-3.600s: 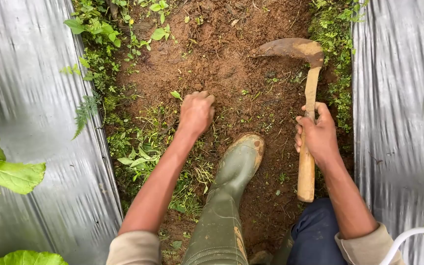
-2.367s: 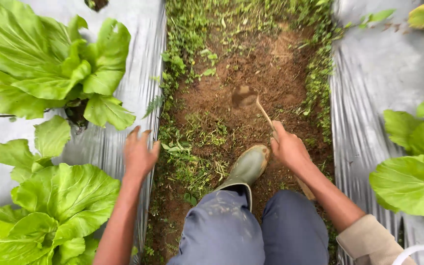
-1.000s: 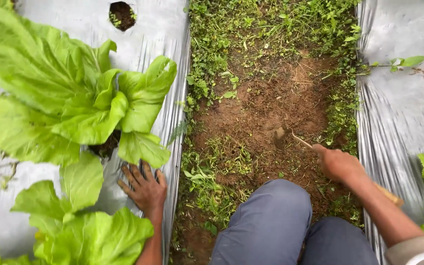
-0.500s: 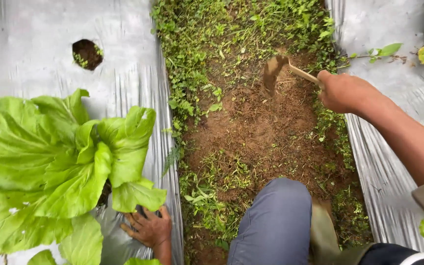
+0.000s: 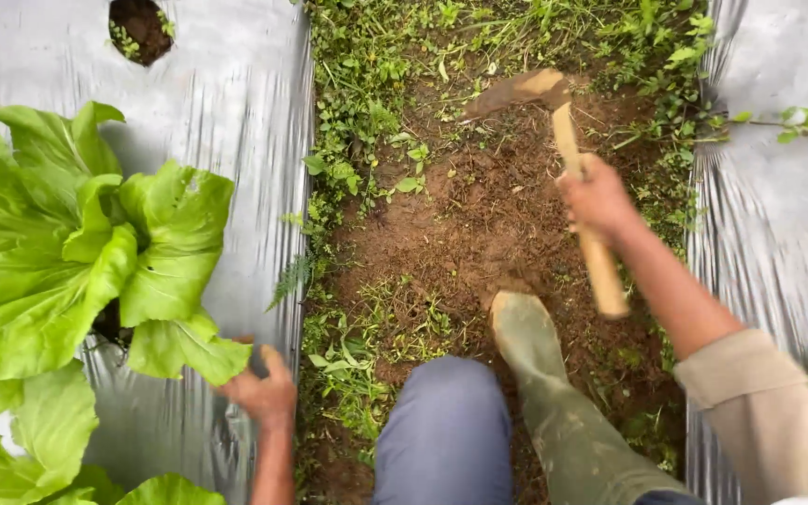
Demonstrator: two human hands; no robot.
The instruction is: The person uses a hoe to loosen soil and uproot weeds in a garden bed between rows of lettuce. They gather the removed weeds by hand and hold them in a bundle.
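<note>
Hoe swung forward, in right hand

A strip of bare brown soil runs from 6 to 12 o'clock down the middle, with silver plastic mulch sheeting along its 9 o'clock side and a second silver sheet along its 3 o'clock side. Low green weeds line the strip's edges and fill its 12 o'clock end. The right hand sits at 2 o'clock, closed around the wooden-handled hoe with a curved metal blade, whose blade lies at 12 o'clock. The olive rubber boot stands on the soil at 5 o'clock, just right of the blue-grey trousered knee. The left hand rests on the left sheeting at 7 o'clock, beside the broad-leaved green plant at 9 o'clock. A round planting hole lies at 11 o'clock.
</note>
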